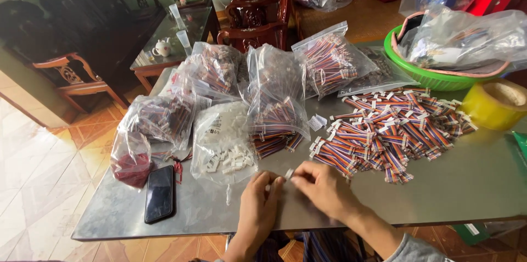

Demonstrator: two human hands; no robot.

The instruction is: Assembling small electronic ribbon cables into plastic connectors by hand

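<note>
I'm looking down at a grey metal table (466, 185) on a tiled floor, dark wooden chairs behind. My left hand (262, 199) and right hand (324, 188) meet at the near edge, both pinching one small white connector (289, 173) between the fingertips. Just right lies a heap of striped cables (390, 133) — clear bags (274, 94) crowd the space ahead. A phone (160, 193) lies left; a green basket (428, 75) and yellow tape roll (497, 104) sit far right.

I'm seeing two bare hands, left hand (258, 201) and right hand (324, 188), forearms uncovered; a grey sleeve (414, 251) bunches at five o'clock on the right arm.
</note>
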